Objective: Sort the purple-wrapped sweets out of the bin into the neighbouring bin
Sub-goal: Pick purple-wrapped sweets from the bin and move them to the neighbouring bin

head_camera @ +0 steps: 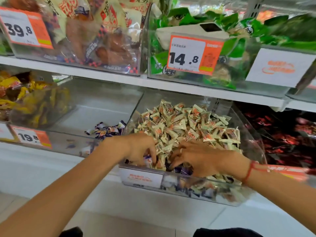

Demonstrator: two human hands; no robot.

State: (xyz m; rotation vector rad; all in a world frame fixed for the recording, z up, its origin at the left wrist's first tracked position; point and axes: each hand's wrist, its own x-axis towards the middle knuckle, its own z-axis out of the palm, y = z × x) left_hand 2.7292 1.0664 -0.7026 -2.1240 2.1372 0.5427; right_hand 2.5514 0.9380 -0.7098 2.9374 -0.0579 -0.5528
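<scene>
Two clear bins sit side by side on the lower shelf (171, 86): the full bin (246, 194), heaped with cream-wrapped sweets (188, 124), and the neighbouring bin (95, 108) to its left, holding a small pile of sorted purple sweets (107, 130). Both hands dig at the full bin's front edge. The left hand (140, 147) pinches a purple sweet (148, 159); the right hand (201, 158) curls over more purple-wrapped sweets (183, 170), though whether its grip has closed on any I cannot tell. Raking blindly could drag cream sweets along or spill some over the front wall.
</scene>
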